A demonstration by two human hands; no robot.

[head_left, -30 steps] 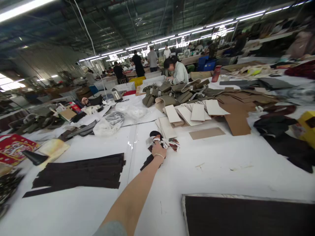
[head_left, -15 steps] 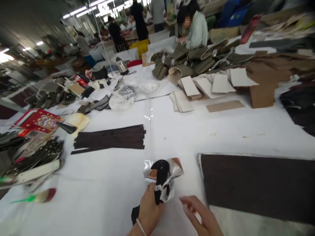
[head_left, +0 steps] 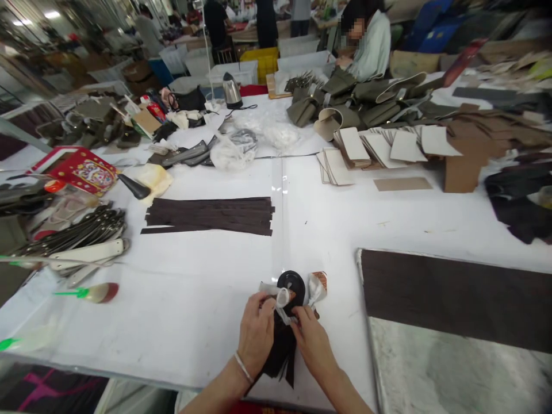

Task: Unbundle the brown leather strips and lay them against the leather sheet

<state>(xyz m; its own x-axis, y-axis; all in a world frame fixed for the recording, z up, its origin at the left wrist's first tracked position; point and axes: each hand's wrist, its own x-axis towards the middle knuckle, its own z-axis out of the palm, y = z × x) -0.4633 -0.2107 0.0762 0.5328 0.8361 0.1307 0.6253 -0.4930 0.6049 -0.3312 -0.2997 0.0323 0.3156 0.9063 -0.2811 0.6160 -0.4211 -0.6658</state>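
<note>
In front of me on the white tabletop lies a round black roll with a crumpled, whitish plastic wrapper on it. Orange-brown print shows on the wrapper's right end. My left hand pinches the wrapper's left side, thumb and fingers together. On the other side, the fingertips of my right hand are closed on the wrapper's lower right edge. Black strips of material hang toward me between my wrists, partly hidden by the left forearm. Whether they join the roll I cannot tell.
A stack of dark brown strips lies left of centre. At right is a grey-white slab with a dark sheet. A squeeze bottle lies left. White cards and olive pieces are behind; a person works beyond.
My right hand has come in from the right and now grips the wrapper. My left hand has shifted from around the black bundle to the wrapper. The roll's round face now shows.
</note>
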